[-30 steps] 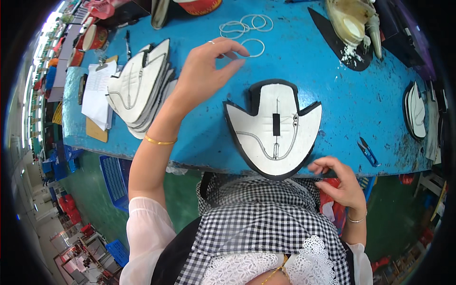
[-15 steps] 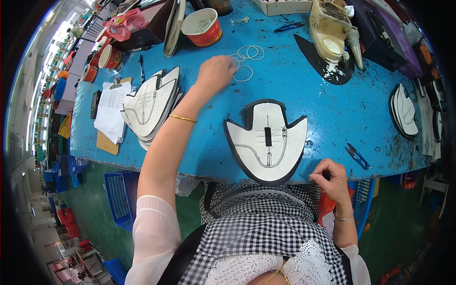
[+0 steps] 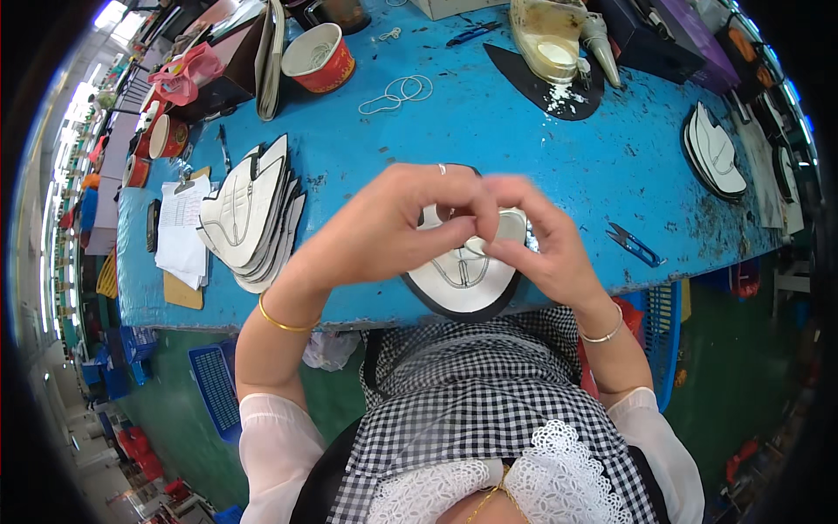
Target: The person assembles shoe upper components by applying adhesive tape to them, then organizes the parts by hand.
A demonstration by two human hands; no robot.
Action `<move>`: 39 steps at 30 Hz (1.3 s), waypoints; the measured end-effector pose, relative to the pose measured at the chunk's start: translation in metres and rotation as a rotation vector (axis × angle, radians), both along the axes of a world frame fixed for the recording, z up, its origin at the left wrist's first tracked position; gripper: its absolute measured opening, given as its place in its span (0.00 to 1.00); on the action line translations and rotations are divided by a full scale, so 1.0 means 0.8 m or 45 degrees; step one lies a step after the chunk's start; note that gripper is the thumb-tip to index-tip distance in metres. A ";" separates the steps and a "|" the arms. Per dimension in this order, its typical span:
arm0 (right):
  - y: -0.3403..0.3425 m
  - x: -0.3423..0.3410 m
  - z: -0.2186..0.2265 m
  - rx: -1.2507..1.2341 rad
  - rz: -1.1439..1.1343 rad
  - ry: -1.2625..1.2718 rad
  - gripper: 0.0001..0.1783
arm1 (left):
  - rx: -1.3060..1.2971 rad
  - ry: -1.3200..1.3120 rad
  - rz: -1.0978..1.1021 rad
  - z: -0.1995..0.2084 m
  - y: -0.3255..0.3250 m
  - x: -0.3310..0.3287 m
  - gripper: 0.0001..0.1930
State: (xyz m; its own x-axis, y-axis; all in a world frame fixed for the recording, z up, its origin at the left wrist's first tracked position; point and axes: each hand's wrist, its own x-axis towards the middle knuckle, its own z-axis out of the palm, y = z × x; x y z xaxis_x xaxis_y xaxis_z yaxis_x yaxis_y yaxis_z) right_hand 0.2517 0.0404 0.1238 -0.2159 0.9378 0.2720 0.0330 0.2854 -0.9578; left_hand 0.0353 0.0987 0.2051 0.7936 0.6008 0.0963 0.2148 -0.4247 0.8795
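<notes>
My left hand [image 3: 397, 223] and my right hand [image 3: 546, 244] meet in front of me, fingertips pinched together. Between them is a thin white cord loop [image 3: 476, 246], mostly hidden by the fingers. Below the hands lies a shoe-upper piece [image 3: 463, 297], white with a black border and a stitched curving line. Its upper part is largely covered by my hands. More cord loops [image 3: 397, 96] like this one lie further back on the blue table. To the left rests a stack of similar upper pieces [image 3: 249, 214].
A red-and-white tub [image 3: 320, 59] of loops stands at the back left, near a clipboard with papers [image 3: 182, 231]. Blue thread snips [image 3: 635, 244] lie at right. A stained container [image 3: 546, 39] sits on a black piece [image 3: 502, 65] with white crumbs. More upper pieces [image 3: 716, 153] lie far right.
My left hand has come back from the loops toward me, taking one along. My right hand has risen from the table edge to meet it over the upper piece.
</notes>
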 end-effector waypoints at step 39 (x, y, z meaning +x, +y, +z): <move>-0.070 -0.033 -0.038 -0.420 -0.008 0.460 0.13 | 0.048 0.414 0.215 -0.071 -0.010 0.001 0.17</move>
State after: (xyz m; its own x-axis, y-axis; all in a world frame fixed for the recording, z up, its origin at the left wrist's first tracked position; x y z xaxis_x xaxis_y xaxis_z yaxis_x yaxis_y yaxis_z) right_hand 0.2255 -0.0156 0.0935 -0.1562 0.9876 0.0165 -0.3176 -0.0344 -0.9476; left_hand 0.0359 0.0907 0.1487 0.6761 0.7269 -0.1202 0.5505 -0.3900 0.7382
